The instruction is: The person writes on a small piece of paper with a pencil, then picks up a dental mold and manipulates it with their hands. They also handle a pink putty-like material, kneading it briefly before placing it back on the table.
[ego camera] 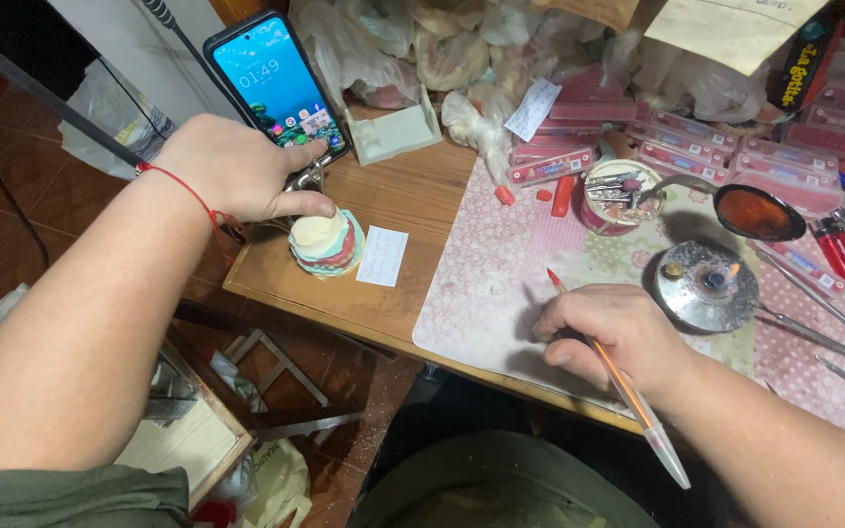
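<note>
Left hand: I see it closed on a metal tool over the plaster dental model, near the desk's left edge
Model handling: I judge it stiff, brittle, light; grip its base
Right hand: grasping an orange pencil, resting at the front edge
Containers: white cup holding small tools; pink boxes along the back edge, contents unclear
</note>
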